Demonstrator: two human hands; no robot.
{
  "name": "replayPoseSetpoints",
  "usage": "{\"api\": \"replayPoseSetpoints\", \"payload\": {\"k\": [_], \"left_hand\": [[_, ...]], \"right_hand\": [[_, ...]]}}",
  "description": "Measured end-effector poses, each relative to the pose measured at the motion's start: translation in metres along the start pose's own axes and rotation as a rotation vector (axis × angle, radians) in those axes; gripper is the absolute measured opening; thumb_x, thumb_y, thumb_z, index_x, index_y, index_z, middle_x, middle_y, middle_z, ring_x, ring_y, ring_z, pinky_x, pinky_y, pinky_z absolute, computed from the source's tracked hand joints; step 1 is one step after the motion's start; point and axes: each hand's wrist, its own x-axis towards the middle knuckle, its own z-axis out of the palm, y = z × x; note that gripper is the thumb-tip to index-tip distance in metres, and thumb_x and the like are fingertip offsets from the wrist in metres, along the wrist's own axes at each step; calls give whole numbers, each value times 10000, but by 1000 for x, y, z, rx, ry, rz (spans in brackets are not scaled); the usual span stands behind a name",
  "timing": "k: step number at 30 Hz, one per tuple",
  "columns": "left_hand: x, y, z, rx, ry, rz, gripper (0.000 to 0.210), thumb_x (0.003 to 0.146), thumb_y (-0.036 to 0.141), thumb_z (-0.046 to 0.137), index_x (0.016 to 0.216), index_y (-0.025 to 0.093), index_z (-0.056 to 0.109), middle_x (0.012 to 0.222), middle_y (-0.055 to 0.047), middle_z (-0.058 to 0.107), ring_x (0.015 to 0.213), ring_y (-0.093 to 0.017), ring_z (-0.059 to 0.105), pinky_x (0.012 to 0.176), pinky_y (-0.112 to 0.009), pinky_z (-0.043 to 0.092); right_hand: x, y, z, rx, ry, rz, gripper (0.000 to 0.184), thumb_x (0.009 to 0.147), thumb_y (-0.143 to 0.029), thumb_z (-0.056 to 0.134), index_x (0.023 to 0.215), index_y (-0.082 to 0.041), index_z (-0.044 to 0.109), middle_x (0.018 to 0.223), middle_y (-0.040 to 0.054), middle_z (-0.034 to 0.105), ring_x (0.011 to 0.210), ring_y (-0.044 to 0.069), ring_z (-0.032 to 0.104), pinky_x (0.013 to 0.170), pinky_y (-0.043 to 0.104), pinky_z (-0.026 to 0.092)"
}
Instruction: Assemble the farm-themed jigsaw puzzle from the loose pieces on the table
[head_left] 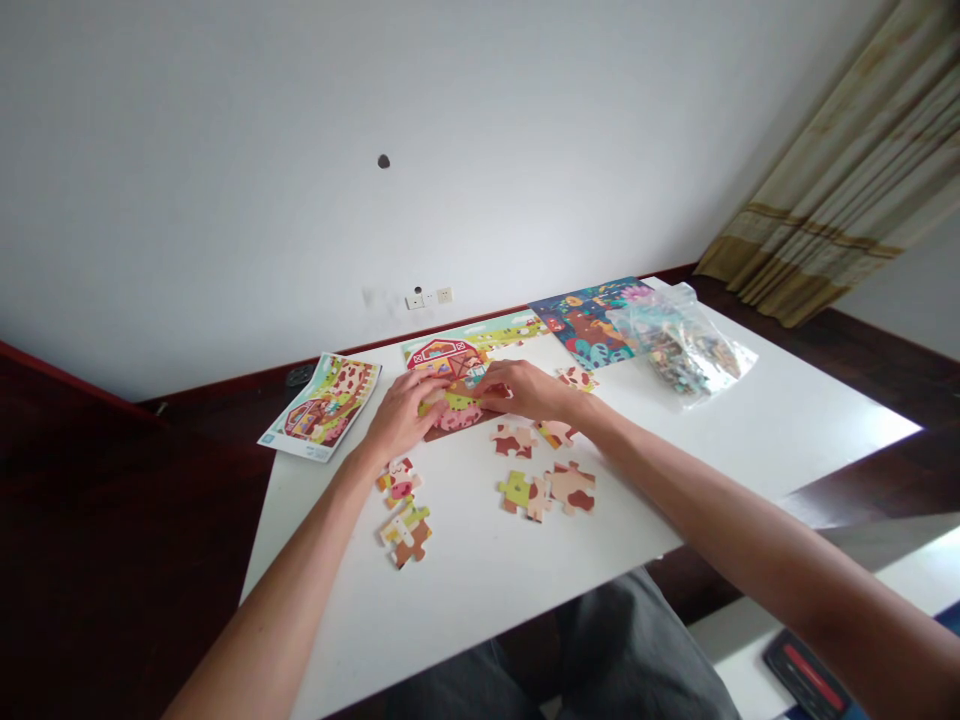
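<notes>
A partly joined farm jigsaw puzzle (pixel 461 410) with a red barn and a pink pig lies on the white table. My left hand (pixel 409 410) rests on its left side, thumb and fingers apart. At the puzzle's right side, my right hand (pixel 525 388) has its fingers bent down around a puzzle piece (pixel 495 393), largely hidden beneath them. Loose pieces lie nearer to me: a cow-face piece (pixel 401 482) and a brown-and-green piece (pixel 409 535) on the left, brown-patched pieces (pixel 513 440) (pixel 571 487) and a green piece (pixel 517 490) on the right. Another piece (pixel 577 378) sits beyond my right wrist.
A printed picture sheet (pixel 324 405) of the farm scene lies at the table's left edge. At the back right are a dark blue illustrated puzzle (pixel 585 318) and a clear plastic bag (pixel 694 350) of pieces. The wall (pixel 300 200) stands behind the table (pixel 465 590).
</notes>
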Motion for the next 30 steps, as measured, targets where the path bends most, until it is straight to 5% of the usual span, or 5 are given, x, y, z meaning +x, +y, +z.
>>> {"api": "replayPoseSetpoints", "payload": {"k": [4,10,17,30], "left_hand": [[0,2,-1,-13,24,19,440,952,470,669,1343,267,673,1490,-85,581,1418,-292,504,1235,-498,389],[-2,8,-6,19,-55,45,558,910,525,712,1414,293,643,1555,-81,530,1470,-313,457,1249,-517,375],[-1,14,-11,69,-154,45,769,776,574,841,1476,358,605,1612,-60,484,1499,-361,408,1253,-559,349],[-3,6,-5,48,-134,55,697,830,551,799,1468,343,609,1599,-66,501,1490,-348,421,1257,-564,336]], "right_hand": [[-1,9,-1,-56,21,-28,249,933,-348,738,1123,-191,768,1081,116,715,962,231,661,877,358,506],[-3,7,-4,-137,-68,-37,545,839,-510,831,1279,-207,727,1285,150,673,1107,284,654,1030,461,477],[-2,1,-4,-130,-53,-10,470,856,-452,828,1262,-228,751,1301,154,684,1158,305,652,1029,477,483],[-1,1,-1,-104,-27,-42,441,869,-484,808,1231,-240,750,1262,128,687,1102,270,658,1037,458,468]]}}
